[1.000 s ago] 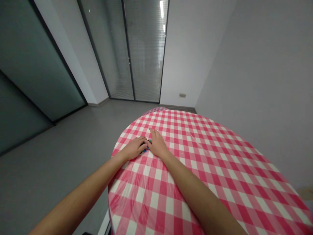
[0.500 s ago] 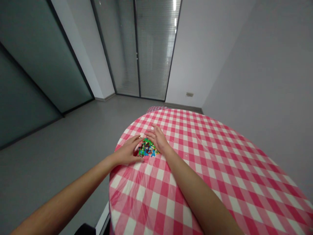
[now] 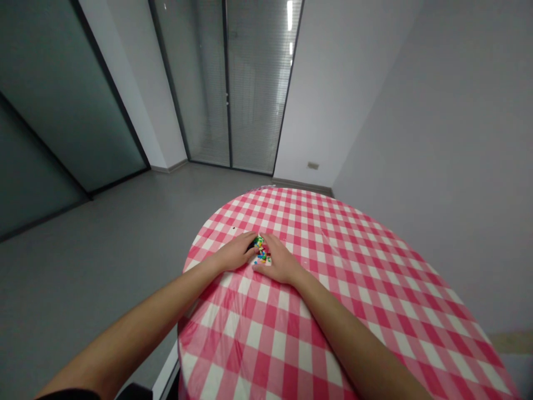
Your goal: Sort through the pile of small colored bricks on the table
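A small heap of multicoloured bits (image 3: pixel 262 254), green, blue, yellow, red and white, lies on the checked tablecloth; they look like tiny plastic building bricks. Cupped against its left side is my left hand (image 3: pixel 237 251), fingers curved and thumb stretched toward the heap. My right hand (image 3: pixel 281 261) curves around the right side, with thumb and fingers spread apart. Both palms face each other and hide part of the heap. Neither hand visibly lifts anything. A single dark speck (image 3: pixel 234 228) sits on the cloth beyond my left hand.
The round table wears a red-and-white checked cloth (image 3: pixel 353 266), wrinkled near its left edge. Grey floor (image 3: pixel 137 233) lies left of the table. Farther off are glass doors (image 3: pixel 250 83) and a white wall with a socket (image 3: pixel 313 165).
My hands have come closer together, squeezing the heap into a narrower patch between them. My right hand has turned, its thumb now toward me. The dark speck beyond my left hand has come into sight.
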`<state>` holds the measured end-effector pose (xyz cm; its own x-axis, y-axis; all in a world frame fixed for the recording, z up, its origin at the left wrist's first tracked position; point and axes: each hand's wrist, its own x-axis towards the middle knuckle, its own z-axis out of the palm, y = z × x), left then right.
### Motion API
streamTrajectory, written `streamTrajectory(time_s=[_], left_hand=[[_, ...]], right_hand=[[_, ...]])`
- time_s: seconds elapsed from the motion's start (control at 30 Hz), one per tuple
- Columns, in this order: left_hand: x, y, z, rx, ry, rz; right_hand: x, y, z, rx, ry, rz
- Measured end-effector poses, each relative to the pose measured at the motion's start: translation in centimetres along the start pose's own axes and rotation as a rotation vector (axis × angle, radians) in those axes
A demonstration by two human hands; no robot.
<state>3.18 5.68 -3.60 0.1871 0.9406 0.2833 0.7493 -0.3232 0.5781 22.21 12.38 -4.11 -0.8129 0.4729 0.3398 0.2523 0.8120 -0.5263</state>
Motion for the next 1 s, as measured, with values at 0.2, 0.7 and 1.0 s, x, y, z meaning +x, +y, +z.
streamTrajectory(time_s=[0.2,0.7,1.0], left_hand=[[-3.2,0.8,-0.3,-0.263,0.073,-0.099],[-4.0,-2.7,-4.5,0.372,-0.221,-0.162],[0.0,-2.6,-1.8,0.239,-0.151,-0.031]], right_hand=[[2.6,0.4,0.6,-0.283,-0.028,0.082],[5.1,-2.6,2.4,0.0,-0.148,-0.075],[0.6,-0.4,0.0,-0.18,-0.016,0.058]])
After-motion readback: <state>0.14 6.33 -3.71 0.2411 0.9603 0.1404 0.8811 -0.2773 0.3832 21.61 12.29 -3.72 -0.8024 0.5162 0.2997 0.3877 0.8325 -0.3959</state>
